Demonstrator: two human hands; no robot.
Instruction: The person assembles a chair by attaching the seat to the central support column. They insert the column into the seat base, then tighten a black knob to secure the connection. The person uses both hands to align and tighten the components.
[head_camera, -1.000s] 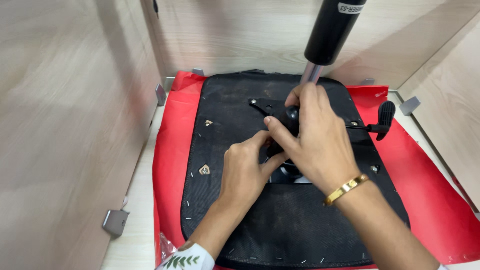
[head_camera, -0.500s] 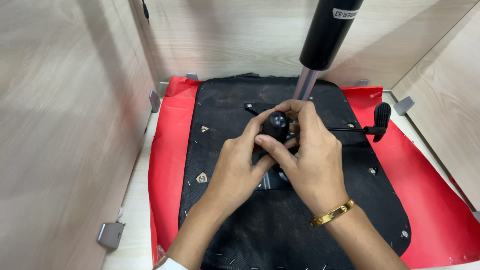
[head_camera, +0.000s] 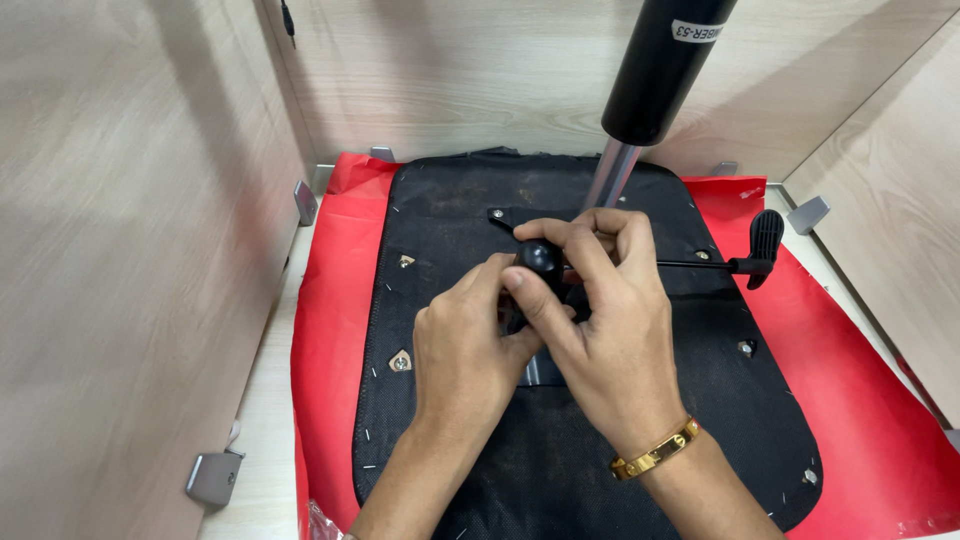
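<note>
An upturned chair seat (head_camera: 450, 210), black fabric underside up, lies on a red sheet (head_camera: 335, 300). A black gas cylinder (head_camera: 660, 70) on a silver shaft (head_camera: 610, 175) rises from the seat's mechanism. My right hand (head_camera: 610, 330) pinches a round black knob (head_camera: 540, 257) with thumb and fingers. My left hand (head_camera: 465, 345) presses against the mechanism just below and left of the knob, fingers curled in. A thin lever with a black paddle handle (head_camera: 765, 245) sticks out to the right. The mechanism plate is mostly hidden under both hands.
Pale wood panels wall in the space on the left (head_camera: 130, 250), back (head_camera: 450, 80) and right (head_camera: 890, 200). Metal corner brackets (head_camera: 213, 477) sit along the panel bases. Bolt points (head_camera: 400, 362) dot the seat underside. A gold bracelet (head_camera: 655, 452) is on my right wrist.
Both hands came together around the black knob, which now shows between my right thumb and fingers. The view shifted slightly closer and lower.
</note>
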